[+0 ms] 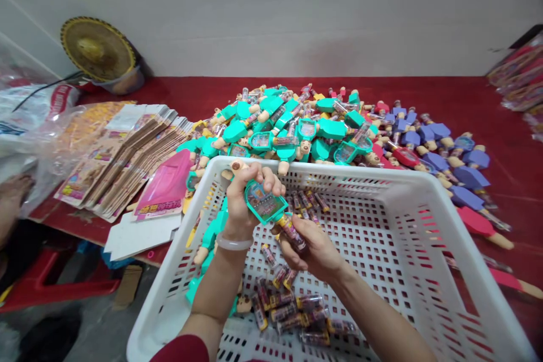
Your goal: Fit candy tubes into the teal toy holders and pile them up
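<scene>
Over a white plastic basket (407, 181), my left hand (244, 198) is closed around a teal toy (265, 202) with a clear window and a tan knob at its top. My right hand (311, 246) pinches a clear tube (292, 233) with dark contents, which meets the lower end of the teal toy. Loose tubes (292, 314) of the same kind lie in the basket below both hands. More teal toys (216, 229) rest along the basket's left side, partly hidden behind my left forearm.
Behind the basket, a heap of teal toys (271, 107) and purple toys (470, 176) covers part of the red table (504, 147). Card stacks (127, 158) and a pink packet (165, 186) lie left. A red stool (63, 288) stands low left, near a person's arm (12, 198).
</scene>
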Demonstrator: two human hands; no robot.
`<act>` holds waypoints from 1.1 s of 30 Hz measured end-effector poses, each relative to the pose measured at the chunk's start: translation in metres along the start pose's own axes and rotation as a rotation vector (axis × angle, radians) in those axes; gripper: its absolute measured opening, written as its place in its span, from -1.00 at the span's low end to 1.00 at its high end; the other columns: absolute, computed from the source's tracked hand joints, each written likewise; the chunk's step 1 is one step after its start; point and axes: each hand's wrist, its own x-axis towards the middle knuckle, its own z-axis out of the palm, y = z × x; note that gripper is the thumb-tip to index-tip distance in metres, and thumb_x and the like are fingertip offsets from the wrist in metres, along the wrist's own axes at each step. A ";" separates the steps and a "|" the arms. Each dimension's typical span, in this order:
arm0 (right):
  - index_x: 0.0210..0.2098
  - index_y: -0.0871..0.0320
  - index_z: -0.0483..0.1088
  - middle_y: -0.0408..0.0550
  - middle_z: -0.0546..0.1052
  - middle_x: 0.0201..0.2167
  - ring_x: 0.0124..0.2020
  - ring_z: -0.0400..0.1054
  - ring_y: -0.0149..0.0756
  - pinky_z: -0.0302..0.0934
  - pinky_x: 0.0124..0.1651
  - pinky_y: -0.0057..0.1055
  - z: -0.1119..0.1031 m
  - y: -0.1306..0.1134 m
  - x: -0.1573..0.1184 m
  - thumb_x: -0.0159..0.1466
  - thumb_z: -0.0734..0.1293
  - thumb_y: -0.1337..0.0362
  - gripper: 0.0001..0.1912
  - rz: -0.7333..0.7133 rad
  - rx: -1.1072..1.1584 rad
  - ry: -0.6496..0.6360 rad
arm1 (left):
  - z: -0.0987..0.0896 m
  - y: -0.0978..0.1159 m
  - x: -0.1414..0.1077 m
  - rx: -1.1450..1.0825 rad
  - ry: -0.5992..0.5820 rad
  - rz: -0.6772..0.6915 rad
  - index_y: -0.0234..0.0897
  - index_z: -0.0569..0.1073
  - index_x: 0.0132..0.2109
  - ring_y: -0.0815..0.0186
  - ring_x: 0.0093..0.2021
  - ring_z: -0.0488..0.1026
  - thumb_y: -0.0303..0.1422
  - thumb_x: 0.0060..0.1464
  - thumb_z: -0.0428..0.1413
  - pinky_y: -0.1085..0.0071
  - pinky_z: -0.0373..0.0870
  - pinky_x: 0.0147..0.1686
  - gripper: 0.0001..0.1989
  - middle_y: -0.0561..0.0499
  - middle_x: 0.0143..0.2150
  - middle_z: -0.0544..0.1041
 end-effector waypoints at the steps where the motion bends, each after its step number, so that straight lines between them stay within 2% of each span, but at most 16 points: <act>1: -0.21 0.19 0.34 -0.24 0.31 -0.69 -0.76 0.03 -0.51 -0.06 -0.68 -0.52 0.000 -0.001 -0.001 0.33 0.11 -0.12 -0.52 -0.077 -0.140 0.098 | -0.001 -0.001 0.001 0.012 0.014 0.004 -0.29 0.28 -0.55 0.38 -0.55 0.35 -0.34 0.08 0.02 0.39 0.38 -0.42 -0.74 0.09 -0.61 0.25; 3: -0.08 0.17 0.33 -0.09 0.48 -0.45 -0.53 0.31 -0.39 0.19 -0.49 -0.45 0.000 -0.003 -0.002 0.28 0.25 -0.03 -0.59 -0.296 -0.507 0.335 | -0.003 -0.005 0.003 0.050 0.049 0.036 -0.30 0.31 -0.53 0.37 -0.51 0.38 -0.35 0.09 0.03 0.39 0.39 -0.39 -0.75 0.08 -0.58 0.30; 4: -0.03 0.15 0.32 -0.03 0.52 -0.32 -0.39 0.38 -0.31 0.26 -0.34 -0.40 0.000 -0.003 -0.004 0.24 0.32 0.02 -0.58 -0.401 -0.686 0.432 | -0.004 -0.007 0.004 0.071 0.060 0.054 -0.30 0.32 -0.53 0.36 -0.49 0.40 -0.35 0.09 0.03 0.38 0.40 -0.37 -0.75 0.08 -0.57 0.32; 6: 0.00 0.13 0.32 0.03 0.51 -0.17 -0.22 0.41 -0.21 0.26 -0.13 -0.30 0.000 -0.003 -0.006 0.20 0.38 0.11 -0.58 -0.528 -0.925 0.523 | -0.004 -0.011 0.004 0.101 0.067 0.087 -0.30 0.34 -0.51 0.35 -0.47 0.41 -0.35 0.10 0.04 0.39 0.39 -0.36 -0.76 0.07 -0.55 0.35; 7: -0.03 0.13 0.34 0.05 0.51 -0.17 -0.20 0.41 -0.19 0.25 -0.11 -0.28 0.000 -0.003 -0.006 0.22 0.36 0.13 -0.63 -0.546 -0.962 0.525 | -0.003 -0.012 0.004 0.105 0.066 0.093 -0.30 0.34 -0.51 0.35 -0.47 0.42 -0.36 0.10 0.04 0.39 0.39 -0.36 -0.77 0.07 -0.55 0.35; 8: -0.05 0.13 0.35 0.04 0.51 -0.20 -0.22 0.40 -0.20 0.25 -0.14 -0.29 0.000 -0.002 -0.007 0.25 0.34 0.14 -0.68 -0.534 -0.938 0.512 | -0.002 -0.012 0.003 0.100 0.062 0.087 -0.30 0.34 -0.51 0.35 -0.47 0.41 -0.35 0.10 0.04 0.39 0.39 -0.36 -0.77 0.07 -0.55 0.35; 10: -0.10 0.13 0.35 -0.04 0.49 -0.36 -0.39 0.36 -0.31 0.23 -0.35 -0.39 -0.001 -0.002 -0.006 0.30 0.27 0.12 -0.74 -0.434 -0.721 0.426 | -0.001 -0.011 0.002 0.065 0.055 0.058 -0.30 0.33 -0.52 0.36 -0.49 0.40 -0.35 0.09 0.04 0.40 0.39 -0.36 -0.76 0.08 -0.56 0.33; 12: -0.22 0.13 0.33 -0.18 0.37 -0.56 -0.63 0.16 -0.46 0.02 -0.61 -0.50 -0.001 -0.002 -0.004 0.33 0.22 0.04 -0.72 -0.271 -0.380 0.268 | 0.001 -0.009 0.002 0.016 0.040 0.022 -0.30 0.32 -0.53 0.38 -0.51 0.38 -0.35 0.09 0.04 0.40 0.39 -0.38 -0.76 0.09 -0.58 0.29; 13: -0.29 0.14 0.29 -0.24 0.30 -0.62 -0.71 0.02 -0.52 -0.12 -0.67 -0.53 -0.002 -0.003 -0.003 0.34 0.20 0.01 -0.70 -0.194 -0.215 0.183 | 0.001 -0.008 0.001 -0.004 0.034 0.012 -0.30 0.32 -0.53 0.38 -0.51 0.37 -0.35 0.09 0.04 0.40 0.38 -0.39 -0.75 0.09 -0.59 0.28; 15: -0.38 0.14 0.22 -0.28 0.26 -0.66 -0.76 -0.10 -0.59 -0.26 -0.70 -0.56 -0.004 -0.006 0.000 0.34 0.19 -0.01 -0.65 -0.088 0.020 0.042 | 0.002 -0.007 0.001 -0.029 0.027 0.013 -0.30 0.32 -0.54 0.37 -0.52 0.37 -0.36 0.09 0.03 0.40 0.38 -0.41 -0.75 0.09 -0.59 0.27; 18: -0.38 0.16 0.21 -0.26 0.30 -0.63 -0.77 -0.06 -0.61 -0.21 -0.70 -0.57 -0.008 -0.009 0.001 0.32 0.23 0.01 -0.66 -0.032 0.163 -0.062 | 0.004 -0.007 0.000 -0.064 0.031 0.036 -0.31 0.32 -0.54 0.38 -0.53 0.37 -0.36 0.09 0.03 0.39 0.39 -0.40 -0.74 0.10 -0.60 0.27; 23: -0.35 0.17 0.22 -0.27 0.29 -0.61 -0.77 -0.05 -0.61 -0.15 -0.69 -0.59 -0.014 -0.009 0.001 0.34 0.21 0.01 -0.67 -0.009 0.259 -0.121 | 0.007 -0.011 -0.003 -0.092 0.085 0.119 -0.31 0.32 -0.55 0.39 -0.53 0.36 -0.35 0.07 0.07 0.39 0.39 -0.40 -0.75 0.11 -0.60 0.27; 27: -0.32 0.16 0.23 -0.28 0.27 -0.60 -0.75 -0.08 -0.62 -0.16 -0.68 -0.58 -0.017 -0.010 0.000 0.33 0.21 -0.03 -0.65 0.013 0.246 -0.142 | 0.006 -0.012 -0.004 -0.103 0.090 0.149 -0.30 0.32 -0.55 0.41 -0.54 0.35 -0.34 0.06 0.08 0.39 0.39 -0.41 -0.74 0.12 -0.59 0.27; 30: -0.29 0.16 0.24 -0.24 0.31 -0.58 -0.71 0.02 -0.57 -0.10 -0.63 -0.54 -0.018 -0.014 -0.003 0.33 0.19 -0.03 -0.65 -0.033 0.070 -0.142 | 0.008 -0.009 -0.003 -0.026 0.042 0.088 -0.30 0.32 -0.55 0.40 -0.53 0.36 -0.33 0.06 0.07 0.40 0.38 -0.40 -0.75 0.11 -0.60 0.29; 33: -0.24 0.16 0.26 -0.22 0.34 -0.51 -0.57 0.15 -0.49 0.04 -0.50 -0.51 -0.017 -0.018 -0.005 0.20 0.37 0.03 -0.65 -0.110 -0.232 -0.061 | 0.018 -0.007 -0.002 0.187 -0.030 0.039 -0.31 0.34 -0.53 0.37 -0.48 0.41 -0.35 0.08 0.07 0.40 0.38 -0.37 -0.75 0.07 -0.57 0.37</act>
